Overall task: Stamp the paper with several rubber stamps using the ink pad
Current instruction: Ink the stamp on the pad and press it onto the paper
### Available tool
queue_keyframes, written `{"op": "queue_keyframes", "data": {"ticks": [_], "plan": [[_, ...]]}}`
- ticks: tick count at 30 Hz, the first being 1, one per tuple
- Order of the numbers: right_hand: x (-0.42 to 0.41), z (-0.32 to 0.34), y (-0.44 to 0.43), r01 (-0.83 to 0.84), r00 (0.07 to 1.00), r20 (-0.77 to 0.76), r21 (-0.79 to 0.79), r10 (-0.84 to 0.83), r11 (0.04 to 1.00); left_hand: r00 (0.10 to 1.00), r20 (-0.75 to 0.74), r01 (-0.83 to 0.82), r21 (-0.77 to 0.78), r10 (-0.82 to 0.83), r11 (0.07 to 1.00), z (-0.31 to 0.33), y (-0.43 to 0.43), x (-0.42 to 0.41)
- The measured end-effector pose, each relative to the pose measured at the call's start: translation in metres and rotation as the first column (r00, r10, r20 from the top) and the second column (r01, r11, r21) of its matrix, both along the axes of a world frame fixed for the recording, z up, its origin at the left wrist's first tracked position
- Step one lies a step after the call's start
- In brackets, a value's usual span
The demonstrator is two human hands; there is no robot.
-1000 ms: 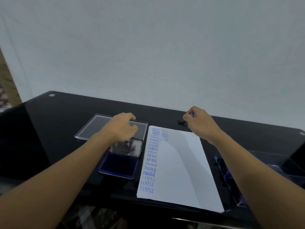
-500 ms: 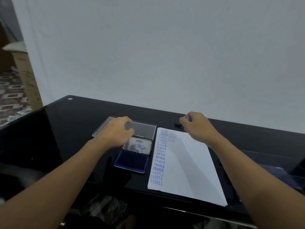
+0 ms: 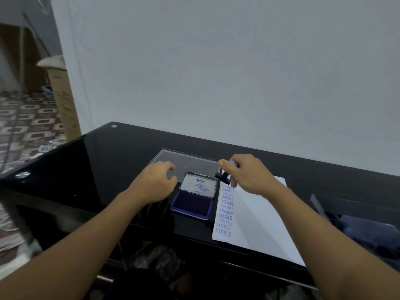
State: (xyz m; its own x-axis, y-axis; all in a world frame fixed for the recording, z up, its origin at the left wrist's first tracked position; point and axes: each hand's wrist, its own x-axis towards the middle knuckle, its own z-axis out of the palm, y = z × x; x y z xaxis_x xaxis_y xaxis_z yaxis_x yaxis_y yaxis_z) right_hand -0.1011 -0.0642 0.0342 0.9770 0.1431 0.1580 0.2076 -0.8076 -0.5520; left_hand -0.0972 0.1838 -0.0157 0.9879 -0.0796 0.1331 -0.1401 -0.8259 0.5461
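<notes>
A blue ink pad [image 3: 191,204] lies open on the black table, its metal lid [image 3: 199,184] tilted up at the back. To its right lies a white paper [image 3: 257,217] with a column of blue prints reading SAMPLE, AIR MAIL and FRAGILE down its left edge. My right hand [image 3: 246,175] holds a small black rubber stamp [image 3: 223,176] above the paper's top left corner, right beside the lid. My left hand [image 3: 154,182] hovers just left of the ink pad with fingers loosely curled, holding nothing.
A clear plastic lid [image 3: 184,161] lies flat behind the ink pad. A clear box [image 3: 355,226] with blue items sits at the table's right edge. A white wall rises behind the table; a cardboard box [image 3: 61,98] stands on the patterned floor at left.
My right hand has carried the stamp leftward, from behind the paper's top edge to beside the ink pad's lid. My left hand has come off the lid, now standing clear of it.
</notes>
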Motion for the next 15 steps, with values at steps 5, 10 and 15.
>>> {"op": "queue_keyframes", "data": {"ticks": [5,10,15], "plan": [[0.000,-0.014,0.017,-0.017,1.000,-0.003,-0.084,0.016,0.996,1.000,0.010,-0.022,-0.011,0.022,1.000,-0.023,0.005,-0.002],[-0.003,-0.026,0.027,-0.125,0.985,-0.136,-0.158,0.103,0.979,0.998,0.058,-0.026,0.034,0.024,0.999,-0.052,0.008,-0.002],[0.001,-0.034,0.033,-0.202,0.972,-0.164,-0.217,0.168,0.955,0.994,0.094,-0.072,0.115,0.061,0.991,-0.075,0.013,-0.003]]}}
